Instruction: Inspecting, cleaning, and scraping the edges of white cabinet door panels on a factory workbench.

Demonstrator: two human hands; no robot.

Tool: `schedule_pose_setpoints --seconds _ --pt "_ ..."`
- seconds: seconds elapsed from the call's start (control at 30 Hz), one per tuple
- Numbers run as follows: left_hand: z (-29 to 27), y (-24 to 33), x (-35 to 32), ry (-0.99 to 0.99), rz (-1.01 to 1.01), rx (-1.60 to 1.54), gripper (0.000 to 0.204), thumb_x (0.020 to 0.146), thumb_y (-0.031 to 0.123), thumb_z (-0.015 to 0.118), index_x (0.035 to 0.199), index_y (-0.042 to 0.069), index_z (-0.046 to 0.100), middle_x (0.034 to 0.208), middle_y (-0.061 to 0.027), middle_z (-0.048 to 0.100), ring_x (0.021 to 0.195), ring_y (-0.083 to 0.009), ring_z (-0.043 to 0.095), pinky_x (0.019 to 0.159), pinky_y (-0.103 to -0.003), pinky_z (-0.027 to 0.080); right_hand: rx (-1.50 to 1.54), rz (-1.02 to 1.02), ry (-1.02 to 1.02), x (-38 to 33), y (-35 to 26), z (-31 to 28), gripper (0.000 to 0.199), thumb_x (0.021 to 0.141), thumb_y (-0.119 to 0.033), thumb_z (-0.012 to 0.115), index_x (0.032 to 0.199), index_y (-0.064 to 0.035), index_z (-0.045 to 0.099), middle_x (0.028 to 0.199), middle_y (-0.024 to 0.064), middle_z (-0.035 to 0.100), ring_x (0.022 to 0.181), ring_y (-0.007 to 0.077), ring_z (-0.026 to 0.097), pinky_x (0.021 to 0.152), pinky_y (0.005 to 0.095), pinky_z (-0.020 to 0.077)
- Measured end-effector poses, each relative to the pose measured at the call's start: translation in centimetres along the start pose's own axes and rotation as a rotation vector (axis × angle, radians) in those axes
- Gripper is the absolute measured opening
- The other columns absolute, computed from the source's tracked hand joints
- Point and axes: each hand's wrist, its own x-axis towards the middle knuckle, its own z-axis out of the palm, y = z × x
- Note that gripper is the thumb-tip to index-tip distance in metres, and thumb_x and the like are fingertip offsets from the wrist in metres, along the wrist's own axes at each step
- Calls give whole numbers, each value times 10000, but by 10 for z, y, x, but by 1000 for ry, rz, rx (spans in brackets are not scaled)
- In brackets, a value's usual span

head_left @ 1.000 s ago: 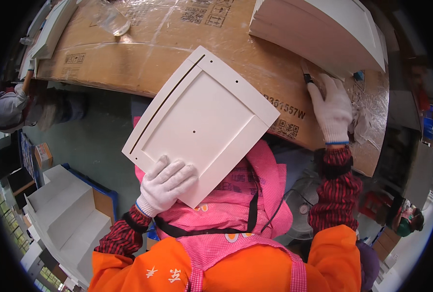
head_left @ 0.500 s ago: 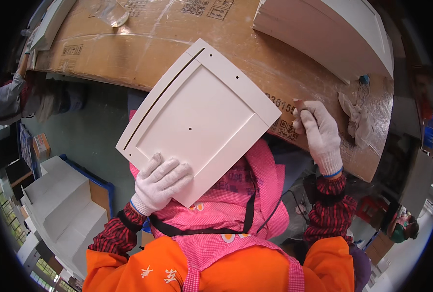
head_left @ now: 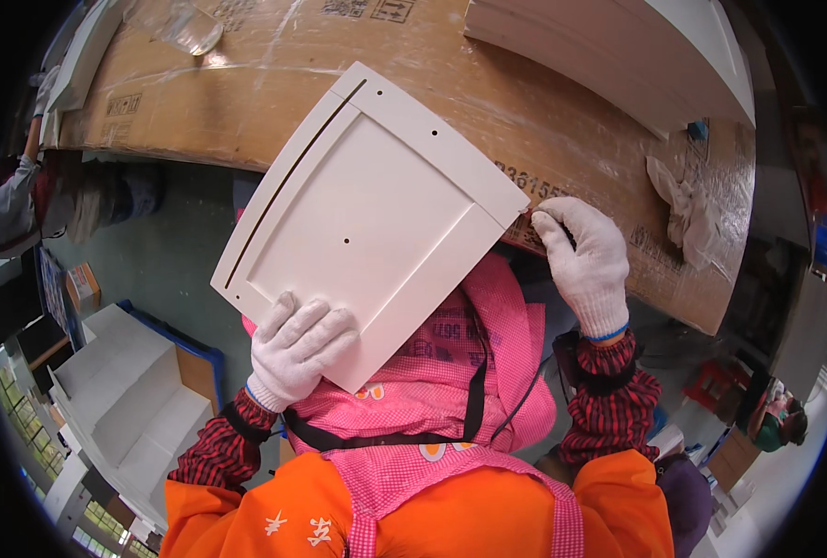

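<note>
Over the workbench edge, largest first:

Workbench (head_left: pixel 246 102): covered in brown cardboard sheet and spanning the top of the view; it has slid up and left in frame over the last second, so the head has tipped.
Panel stack (head_left: pixel 618 46): white boards piled on the bench top right, well apart from both hands.
White panel (head_left: pixel 367 214): square, recessed centre, long slot along one edge and small holes; held tilted between bench edge and apron. It sits larger and closer to the camera than a second ago, so it reads as raised for a look-over.
Pink apron (head_left: pixel 432 391): checked, over an orange jacket, directly below the panel.
White boxes (head_left: pixel 106 400): open cartons on the floor, lower left.
Rag (head_left: pixel 683 214): crumpled cloth on the bench, right of the right hand.
Left hand (head_left: pixel 297 349): gloved, fingers curled over the panel's lower corner, thumb hidden behind; carries its weight.
Right hand (head_left: pixel 585 260): gloved, loosely closed at the panel's right corner by the bench edge; has come back from the bench top. Dark object between the fingers, can't identify it.
</note>
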Motion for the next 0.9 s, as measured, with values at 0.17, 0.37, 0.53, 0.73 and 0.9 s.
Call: schedule_pose_setpoints --seconds 0.17,0.37,0.53,0.73,0.9 --pt "3 1 1 28 4 -1 327 746 183 704 1072 198 726 1165 -7 742 1091 -246 700 968 -494 547 15 39 -8 -2 -1 0 73 964 -87 723 995 -23 740 800 129 688 710 233 677 686 350 536" --pt "4 2 1 54 4 3 325 672 182 715 997 177 711 1100 -23 739 1032 -269 705 943 -516 548 62 72 16 -3 -1 2 87 966 -100 724 999 -21 740 792 130 688 706 217 678 684 347 537" --pt "5 1 2 59 8 1 334 663 176 717 997 179 708 1108 -23 738 1031 -265 706 934 -512 550 49 55 -1 -2 -1 2 80 969 -93 721 999 -21 739 789 130 685 703 219 674 680 347 534" --pt "2 2 -1 -8 -9 10 343 804 175 708 1142 228 735 1231 27 741 1150 -208 690 1060 -474 518 43 57 -2 -2 -1 -2 72 963 -83 725 989 -17 735 796 134 689 709 229 680 684 351 535" --pt "3 1 -4 -2 -15 7 349 800 165 712 1142 231 736 1231 28 740 1153 -207 690 1064 -468 517 44 42 -15 -3 2 0 79 960 -93 729 990 -20 737 806 137 693 716 239 684 692 357 537"
